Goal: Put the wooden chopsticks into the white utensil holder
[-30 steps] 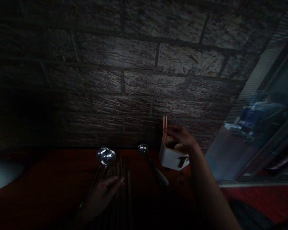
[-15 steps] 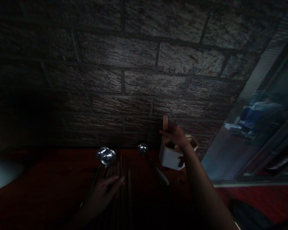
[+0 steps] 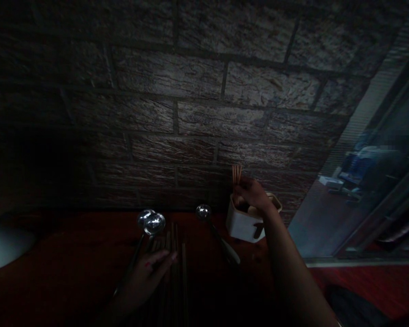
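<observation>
Clock positions are taken from the middle of the head view unless noted. A brick wall (image 3: pixel 197 118) occupies 12 o'clock, and a glass door (image 3: pixel 313 227) stands toward 3. A pale object (image 3: pixel 7 247), cut off by the frame, sits between 8 and 9 on the reddish table (image 3: pixel 88 236). Two ladles (image 3: pixel 154 223) overlap at the bowls near 7:30; a single ladle (image 3: pixel 203 211) lies at 6, its handle running toward 5. The white container (image 3: pixel 241 225) stands between 4 and 5, its rim and front partly hidden by the right hand (image 3: pixel 254 193) and forearm. The right fingers pinch several upright chopsticks (image 3: pixel 236 172) at the container's 11 o'clock. Their tops fan slightly above the fingertips; the lower ends are obscured. The left hand (image 3: pixel 143 277) lies over a row of lying chopsticks (image 3: pixel 173 236), which extend past its fingers toward 1 o'clock from the hand. Its thumb is extended; whether those fingers grip or merely rest cannot be told in the shadow.
</observation>
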`<state>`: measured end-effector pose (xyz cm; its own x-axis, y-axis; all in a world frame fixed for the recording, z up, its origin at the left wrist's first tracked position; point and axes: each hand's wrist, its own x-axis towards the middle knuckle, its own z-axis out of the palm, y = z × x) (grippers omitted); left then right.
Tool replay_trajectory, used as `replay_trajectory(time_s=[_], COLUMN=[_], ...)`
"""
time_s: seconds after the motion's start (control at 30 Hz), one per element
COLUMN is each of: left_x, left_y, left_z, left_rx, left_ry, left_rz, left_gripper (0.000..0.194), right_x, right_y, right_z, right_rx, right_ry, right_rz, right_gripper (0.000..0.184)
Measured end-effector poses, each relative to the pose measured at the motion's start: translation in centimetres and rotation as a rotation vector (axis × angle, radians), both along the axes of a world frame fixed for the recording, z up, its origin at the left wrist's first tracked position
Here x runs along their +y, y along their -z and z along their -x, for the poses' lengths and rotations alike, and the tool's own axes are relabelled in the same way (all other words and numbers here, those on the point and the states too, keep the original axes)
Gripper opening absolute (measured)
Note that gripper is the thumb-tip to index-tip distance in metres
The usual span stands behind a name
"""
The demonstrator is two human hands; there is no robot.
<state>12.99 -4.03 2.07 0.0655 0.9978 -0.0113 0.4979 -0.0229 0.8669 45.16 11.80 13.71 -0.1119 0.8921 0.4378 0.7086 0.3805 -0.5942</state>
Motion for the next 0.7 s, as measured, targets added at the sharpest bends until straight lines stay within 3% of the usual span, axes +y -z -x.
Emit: replay_trajectory(time_s=[0.3, 0.47, 0.57, 0.7], left_x=[-0.1, 0.0, 0.1, -0.1], left_y=[-0.7, -0.2, -0.1, -0.6], left_z=[-0.3, -0.1, 0.0, -0.1], left_rx=[0.024, 0.026, 0.033, 0.026], left_ry=[0.008, 0.019, 0.015, 0.019], left_rz=[0.011, 0.003, -0.017, 0.008], left_gripper=[0.046, 0.045, 0.045, 0.046], right_x=[-0.9, -1.5, -1.4, -1.0], right_y=[-1.3, -1.8, -1.5, -1.0], right_z=[-0.6, -0.2, -0.1, -0.3], right_rx=[0.019, -0.041, 0.075, 0.303], right_ry=[0.072, 0.006, -0.052, -0.176], right_rz=[0.041, -0.009, 0.004, 0.174], right_gripper=[0.030, 0.028, 0.025, 0.035])
